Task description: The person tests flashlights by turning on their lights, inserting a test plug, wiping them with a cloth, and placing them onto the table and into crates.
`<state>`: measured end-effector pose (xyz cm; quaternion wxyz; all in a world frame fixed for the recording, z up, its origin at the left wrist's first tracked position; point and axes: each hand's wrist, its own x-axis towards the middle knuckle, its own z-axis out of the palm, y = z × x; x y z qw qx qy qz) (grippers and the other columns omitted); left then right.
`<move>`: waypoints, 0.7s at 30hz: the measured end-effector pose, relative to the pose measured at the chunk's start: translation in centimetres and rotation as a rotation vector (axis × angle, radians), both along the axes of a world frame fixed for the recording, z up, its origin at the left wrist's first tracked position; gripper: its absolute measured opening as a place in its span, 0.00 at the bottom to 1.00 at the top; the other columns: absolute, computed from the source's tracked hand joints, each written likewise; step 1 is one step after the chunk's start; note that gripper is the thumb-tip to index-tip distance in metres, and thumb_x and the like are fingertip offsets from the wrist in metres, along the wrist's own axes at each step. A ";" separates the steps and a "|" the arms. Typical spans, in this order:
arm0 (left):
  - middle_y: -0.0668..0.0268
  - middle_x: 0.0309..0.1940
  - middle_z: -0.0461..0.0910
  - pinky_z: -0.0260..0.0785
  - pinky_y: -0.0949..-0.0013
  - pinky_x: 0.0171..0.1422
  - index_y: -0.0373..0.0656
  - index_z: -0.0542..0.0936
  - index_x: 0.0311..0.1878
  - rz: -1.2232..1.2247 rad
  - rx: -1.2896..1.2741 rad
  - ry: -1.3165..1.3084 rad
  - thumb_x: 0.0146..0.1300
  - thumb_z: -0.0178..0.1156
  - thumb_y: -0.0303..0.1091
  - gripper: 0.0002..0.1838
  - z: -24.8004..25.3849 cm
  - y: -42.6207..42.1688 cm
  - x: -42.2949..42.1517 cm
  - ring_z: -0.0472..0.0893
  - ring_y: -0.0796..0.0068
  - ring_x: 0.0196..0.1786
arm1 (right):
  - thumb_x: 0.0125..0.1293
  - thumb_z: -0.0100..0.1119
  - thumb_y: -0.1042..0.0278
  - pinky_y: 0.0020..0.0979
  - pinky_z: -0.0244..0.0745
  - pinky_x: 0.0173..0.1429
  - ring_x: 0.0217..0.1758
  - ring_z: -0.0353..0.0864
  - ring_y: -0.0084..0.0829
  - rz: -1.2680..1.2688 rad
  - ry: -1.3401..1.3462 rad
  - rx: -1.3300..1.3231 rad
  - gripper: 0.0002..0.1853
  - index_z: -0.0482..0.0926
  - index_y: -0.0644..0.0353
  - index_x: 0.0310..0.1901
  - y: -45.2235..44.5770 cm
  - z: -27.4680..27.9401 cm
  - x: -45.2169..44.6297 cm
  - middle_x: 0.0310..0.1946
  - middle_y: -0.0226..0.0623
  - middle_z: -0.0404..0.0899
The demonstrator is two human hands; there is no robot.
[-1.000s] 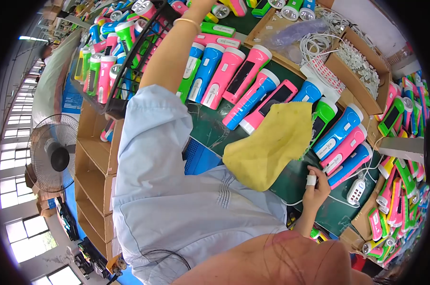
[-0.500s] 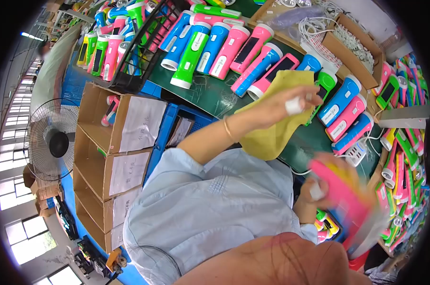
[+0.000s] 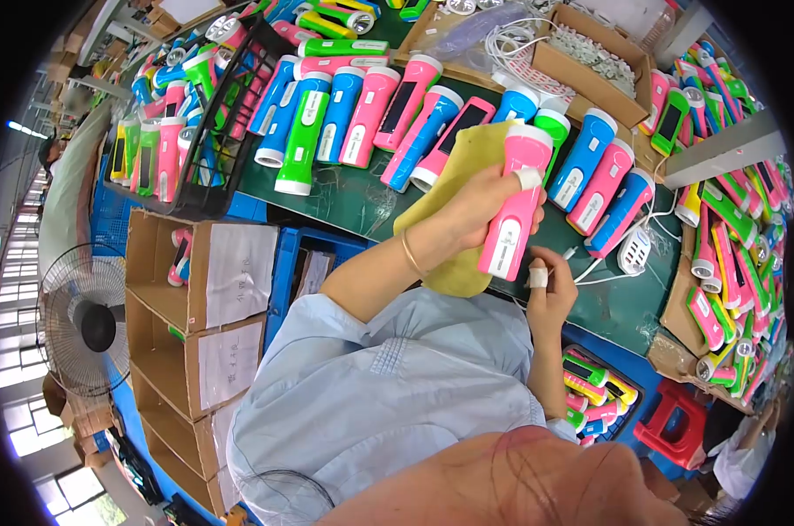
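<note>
The left hand [image 3: 484,206] is gripping a pink torch [image 3: 510,226], lamp end pointing away from the wearer, over the right part of the yellow cloth [image 3: 474,158]; whether torch and cloth are touching cannot be determined. The right hand [image 3: 551,294] is hovering just right of the cloth, fingers bent. One row of torches [image 3: 368,118] is lying left of the cloth; a second group [image 3: 600,186] is lying right of it, beside a white charger [image 3: 633,252]. A black basket [image 3: 214,200] is standing farther left of the cloth; an open box [image 3: 590,88] is standing beyond it.
</note>
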<state>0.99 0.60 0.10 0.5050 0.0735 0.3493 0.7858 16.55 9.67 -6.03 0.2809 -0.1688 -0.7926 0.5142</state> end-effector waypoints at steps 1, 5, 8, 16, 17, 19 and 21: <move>0.63 0.33 0.74 0.74 0.67 0.32 0.41 0.68 0.46 0.002 0.017 -0.009 0.64 0.55 0.38 0.14 0.4 0.4 -0.1 0.77 0.72 0.29 | 0.60 0.57 0.77 0.22 0.67 0.30 0.28 0.73 0.21 -0.004 0.036 0.070 0.08 0.78 0.63 0.42 -0.3 0.1 0.0 0.28 0.35 0.75; 0.62 0.31 0.74 0.74 0.67 0.31 0.41 0.68 0.46 -0.061 -0.008 -0.063 0.64 0.55 0.41 0.15 0.9 1.6 -0.7 0.77 0.71 0.29 | 0.59 0.57 0.79 0.25 0.66 0.27 0.24 0.73 0.25 -0.016 0.071 0.193 0.07 0.78 0.63 0.39 -1.0 0.7 -0.1 0.27 0.37 0.74; 0.61 0.31 0.74 0.74 0.66 0.30 0.41 0.69 0.46 -0.096 -0.021 -0.101 0.63 0.56 0.41 0.15 0.8 2.0 -1.1 0.77 0.70 0.28 | 0.58 0.57 0.79 0.25 0.68 0.28 0.24 0.75 0.27 -0.006 0.063 0.219 0.07 0.78 0.63 0.40 -0.9 0.9 -0.1 0.26 0.38 0.75; 0.61 0.34 0.75 0.76 0.61 0.41 0.36 0.70 0.45 0.034 -0.151 0.396 0.59 0.57 0.32 0.14 -0.1 2.0 -3.1 0.79 0.66 0.37 | 0.66 0.48 0.72 0.19 0.59 0.30 0.24 0.63 0.17 0.021 -0.072 -0.177 0.22 0.63 0.59 0.62 -0.2 1.6 0.7 0.22 0.26 0.67; 0.61 0.37 0.75 0.75 0.62 0.44 0.35 0.69 0.47 0.010 -0.155 0.521 0.60 0.57 0.32 0.15 0.5 1.5 -3.4 0.79 0.66 0.41 | 0.68 0.46 0.70 0.18 0.58 0.29 0.23 0.62 0.16 0.020 0.021 -0.169 0.23 0.60 0.60 0.64 0.0 1.3 0.5 0.20 0.25 0.66; 0.58 0.39 0.75 0.74 0.62 0.46 0.33 0.69 0.48 0.137 -0.347 0.912 0.60 0.56 0.32 0.17 1.7 0.5 -3.6 0.79 0.65 0.41 | 0.70 0.42 0.68 0.17 0.54 0.24 0.20 0.61 0.14 0.020 0.001 -0.306 0.19 0.64 0.64 0.60 0.2 2.5 0.6 0.19 0.26 0.67; 0.51 0.45 0.73 0.69 0.59 0.51 0.34 0.61 0.55 0.485 -0.467 1.341 0.51 0.65 0.46 0.36 0.9 0.6 -4.5 0.77 0.58 0.47 | 0.71 0.41 0.68 0.16 0.52 0.20 0.18 0.63 0.13 0.022 -0.069 -0.510 0.15 0.69 0.67 0.54 0.8 3.3 0.3 0.20 0.30 0.72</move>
